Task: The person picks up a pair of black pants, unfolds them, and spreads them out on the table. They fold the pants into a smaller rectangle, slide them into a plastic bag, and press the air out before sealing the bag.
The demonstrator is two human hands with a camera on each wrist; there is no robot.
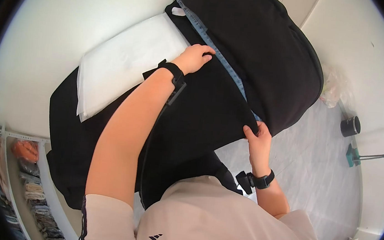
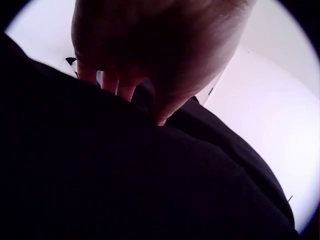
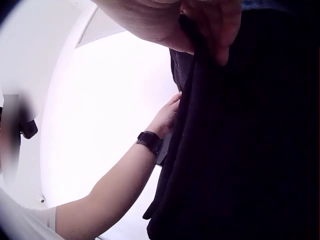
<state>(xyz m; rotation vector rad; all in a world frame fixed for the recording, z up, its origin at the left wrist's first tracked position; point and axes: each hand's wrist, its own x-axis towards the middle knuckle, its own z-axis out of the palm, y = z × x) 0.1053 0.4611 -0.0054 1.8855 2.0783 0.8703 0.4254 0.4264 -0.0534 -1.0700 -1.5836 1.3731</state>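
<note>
A wide black cloth spreads in front of me, its long edge running down beside a narrow strip of blue denim. My left hand pinches that edge toward its far end; in the left wrist view the thumb lies on the near side, with the other fingertips partly hidden behind the cloth. At the near corner, my right hand holds the cloth between thumb and fingers. Its folded edge hangs down in the right wrist view. Beyond the denim bulges a large black fabric-covered form.
White plastic sheets lie on the black fabric at the left. Folded clothes fill a shelf at lower left. On the grey floor at right are a black bin, a green dustpan and a clear plastic bag.
</note>
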